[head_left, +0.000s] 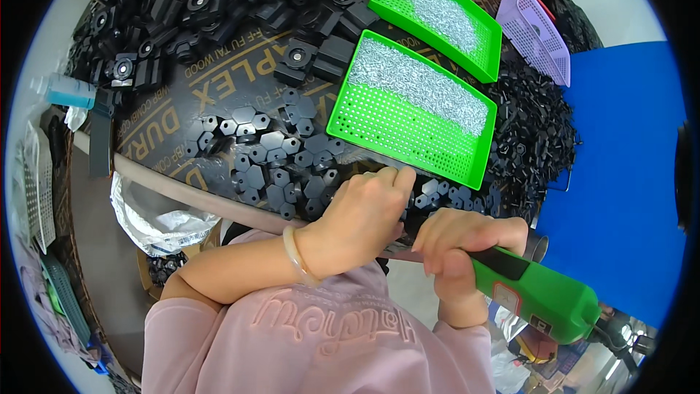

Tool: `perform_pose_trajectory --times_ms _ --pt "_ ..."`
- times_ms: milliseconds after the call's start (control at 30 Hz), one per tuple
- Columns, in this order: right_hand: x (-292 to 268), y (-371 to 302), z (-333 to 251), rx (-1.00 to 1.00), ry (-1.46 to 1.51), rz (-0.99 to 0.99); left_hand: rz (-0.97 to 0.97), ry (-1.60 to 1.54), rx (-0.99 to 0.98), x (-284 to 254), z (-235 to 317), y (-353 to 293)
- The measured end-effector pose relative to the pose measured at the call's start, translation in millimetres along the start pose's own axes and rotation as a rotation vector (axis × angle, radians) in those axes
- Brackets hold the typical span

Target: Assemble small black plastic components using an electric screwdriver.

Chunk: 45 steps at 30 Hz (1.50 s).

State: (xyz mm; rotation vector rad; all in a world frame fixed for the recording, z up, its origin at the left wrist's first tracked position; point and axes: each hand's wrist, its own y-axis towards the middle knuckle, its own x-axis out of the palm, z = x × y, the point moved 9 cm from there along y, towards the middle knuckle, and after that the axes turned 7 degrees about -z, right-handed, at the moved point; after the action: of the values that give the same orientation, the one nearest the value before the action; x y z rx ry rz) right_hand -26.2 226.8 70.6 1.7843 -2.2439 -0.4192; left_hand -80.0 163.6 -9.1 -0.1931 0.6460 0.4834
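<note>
My right hand [467, 244] is wrapped round a green electric screwdriver [539, 295] with a black grip panel. The screwdriver's front end points left toward my left hand, and its tip is hidden. My left hand [368, 208] is closed, fingers curled, at the near edge of the table; whatever it grips is out of sight behind the fingers. Just beyond it lie several small black hexagonal plates with holed tabs [277, 149]. Past my hands stands a green perforated tray [394, 124] with small silvery screws or pins along its far half.
A second green tray [386, 4] with silvery pieces stands behind. Black parts [197, 11] are heaped at the far left, small black pieces [532, 131] at the right. There are also a purple basket [536, 36], a blue panel [620, 138], a bottle [69, 93] and a white bag [157, 222].
</note>
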Motion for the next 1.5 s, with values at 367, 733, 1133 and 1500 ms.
perform_pose_trajectory --times_ms 367,733,1133,1500 --pt "-8 -3 0 -0.042 0.001 0.056 0.005 -0.074 0.016 0 -1 -1" --pt "-19 -7 -14 -0.005 0.268 0.027 0.002 -0.139 0.018 -3 -1 -5" --pt "-10 -6 -18 -0.085 0.231 -0.076 -0.049 -0.115 -0.008 3 0 -10" --pt "-29 -5 8 0.031 0.193 0.063 -0.011 -0.178 -0.016 6 -4 -16"
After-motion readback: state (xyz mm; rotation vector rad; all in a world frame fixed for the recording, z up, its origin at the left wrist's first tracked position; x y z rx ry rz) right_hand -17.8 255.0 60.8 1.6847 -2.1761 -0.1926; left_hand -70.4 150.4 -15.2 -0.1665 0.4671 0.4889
